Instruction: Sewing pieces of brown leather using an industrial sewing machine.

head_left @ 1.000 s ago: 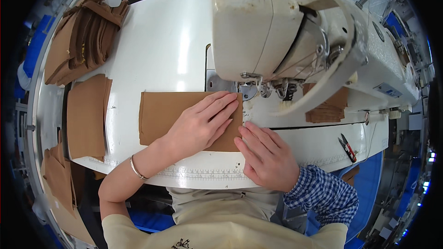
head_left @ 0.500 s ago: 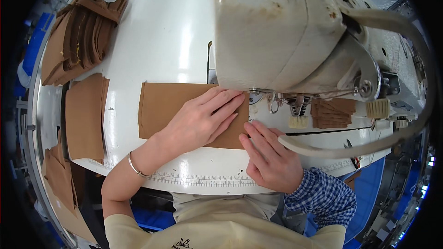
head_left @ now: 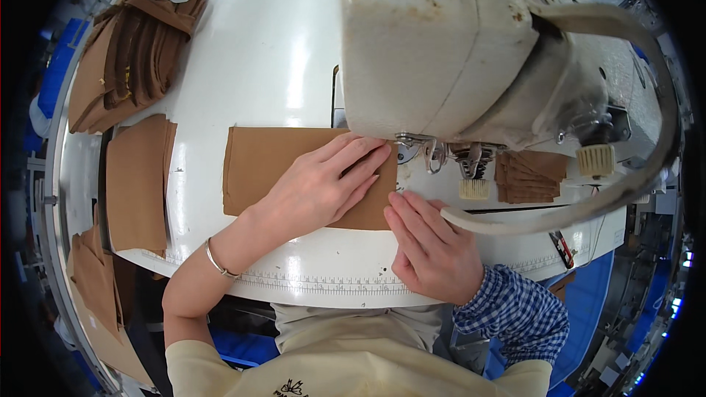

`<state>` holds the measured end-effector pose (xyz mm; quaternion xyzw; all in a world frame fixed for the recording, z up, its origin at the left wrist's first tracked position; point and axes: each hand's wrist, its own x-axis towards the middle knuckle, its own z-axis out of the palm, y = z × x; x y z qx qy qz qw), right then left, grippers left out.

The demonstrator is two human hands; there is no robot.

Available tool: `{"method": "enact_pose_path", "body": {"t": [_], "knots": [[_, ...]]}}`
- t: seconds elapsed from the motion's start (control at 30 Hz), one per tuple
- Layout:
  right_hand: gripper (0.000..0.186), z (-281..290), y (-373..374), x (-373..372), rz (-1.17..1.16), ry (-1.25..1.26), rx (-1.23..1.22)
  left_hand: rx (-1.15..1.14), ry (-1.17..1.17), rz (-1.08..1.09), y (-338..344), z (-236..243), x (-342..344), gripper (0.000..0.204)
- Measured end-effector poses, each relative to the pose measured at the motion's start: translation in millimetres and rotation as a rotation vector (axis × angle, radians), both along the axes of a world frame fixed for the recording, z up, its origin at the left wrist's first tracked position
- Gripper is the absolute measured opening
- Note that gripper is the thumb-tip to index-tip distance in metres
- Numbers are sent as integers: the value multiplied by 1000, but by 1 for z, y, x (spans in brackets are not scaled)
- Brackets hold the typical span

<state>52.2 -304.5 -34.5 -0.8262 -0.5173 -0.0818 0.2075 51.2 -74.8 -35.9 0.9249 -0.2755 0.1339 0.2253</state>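
The left hand (head_left: pixel 315 187) and right hand (head_left: pixel 435 250), fingers extended without gripping, could skew the brown rectangular fabric panel (head_left: pixel 272 162) through uneven pressure.

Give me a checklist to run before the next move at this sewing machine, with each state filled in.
1. Left hand resting on the brown fabric piece: ok.
2. Fabric piece lying flat on the white table: ok.
3. Right hand pressing the piece: cannot tell; its fingertips are at the right edge.
4. Left fingertips clear of the needle: cannot tell; they are close under the machine head, needle not clearly visible.
5. Snips apart from both hands: ok.
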Motion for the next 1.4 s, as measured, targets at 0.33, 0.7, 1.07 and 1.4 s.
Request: {"method": "enact_pose_path", "body": {"t": [0.33,0.7,1.07,1.4], "knots": [[51,3,-19,12,25,129,149,-1,27,-108,-5,4,-45,51],[55,-5,-7,29,117,1,35,15,6,-125,4,-2,-29,54],[48,-8,6,60,9,-38,49,-27,8,-94,19,1,11,55],[36,-12,9,70,38,-87,119,24,-16,-108,19,1,17,57]]}}
